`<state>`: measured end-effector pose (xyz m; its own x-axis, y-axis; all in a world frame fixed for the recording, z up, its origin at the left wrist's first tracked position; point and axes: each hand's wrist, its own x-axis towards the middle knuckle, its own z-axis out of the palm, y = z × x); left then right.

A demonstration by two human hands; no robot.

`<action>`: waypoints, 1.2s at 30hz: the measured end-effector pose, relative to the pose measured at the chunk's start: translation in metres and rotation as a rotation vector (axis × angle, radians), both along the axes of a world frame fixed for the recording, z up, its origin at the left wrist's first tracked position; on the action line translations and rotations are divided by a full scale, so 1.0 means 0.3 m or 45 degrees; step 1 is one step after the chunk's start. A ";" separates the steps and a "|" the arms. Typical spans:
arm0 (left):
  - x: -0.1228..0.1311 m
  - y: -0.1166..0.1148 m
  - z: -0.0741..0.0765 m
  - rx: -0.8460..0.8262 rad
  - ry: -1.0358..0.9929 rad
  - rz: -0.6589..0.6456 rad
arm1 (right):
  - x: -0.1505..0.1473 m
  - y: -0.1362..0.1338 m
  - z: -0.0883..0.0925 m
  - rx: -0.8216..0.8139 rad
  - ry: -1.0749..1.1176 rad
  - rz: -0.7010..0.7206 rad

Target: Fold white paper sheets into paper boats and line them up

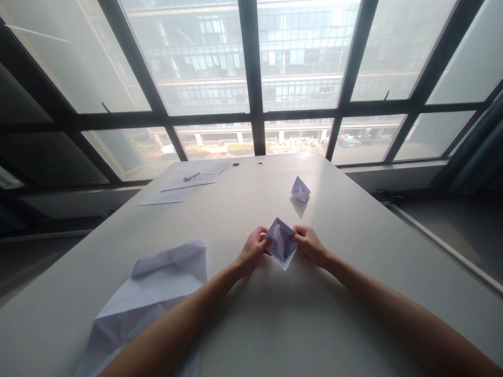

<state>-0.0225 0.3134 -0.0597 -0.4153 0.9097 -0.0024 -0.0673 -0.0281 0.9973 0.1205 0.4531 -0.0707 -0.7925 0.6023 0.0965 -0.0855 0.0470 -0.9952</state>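
Observation:
Between my two hands is a folded paper boat point(281, 242), tipped so that its diamond-shaped opening and the peak inside face me. My left hand point(255, 247) pinches its left corner with thumb and fingers. On the opposite corner, my right hand point(309, 244) grips the paper the same way. Another paper boat point(301, 189) stands on the table just beyond my right hand, casting a shadow toward me. Left of my left forearm lies a large creased sheet of paper point(157, 288), partly unfolded and partly hidden by that arm.
The white table point(243, 209) reaches to the window wall. At its far left are flat paper sheets point(173, 191) with a small white object point(192, 176) on top, its kind unclear. Two round holes point(235, 164) sit near the far edge. A dark curtain point(471, 141) hangs at right.

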 end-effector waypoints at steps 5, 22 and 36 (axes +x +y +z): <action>-0.009 -0.001 -0.004 0.027 -0.027 -0.145 | 0.006 -0.007 0.017 -0.194 0.077 0.149; 0.000 0.003 0.011 -0.018 -0.020 -0.117 | 0.007 0.000 0.026 -0.347 0.076 0.241; -0.007 0.004 0.010 -0.043 0.050 -0.041 | -0.001 0.015 0.017 -0.182 0.016 0.211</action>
<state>-0.0246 0.3146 -0.0566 -0.3861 0.9223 -0.0175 -0.0282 0.0072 0.9996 0.1201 0.4577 -0.0657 -0.8809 0.4723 0.0300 -0.0926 -0.1099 -0.9896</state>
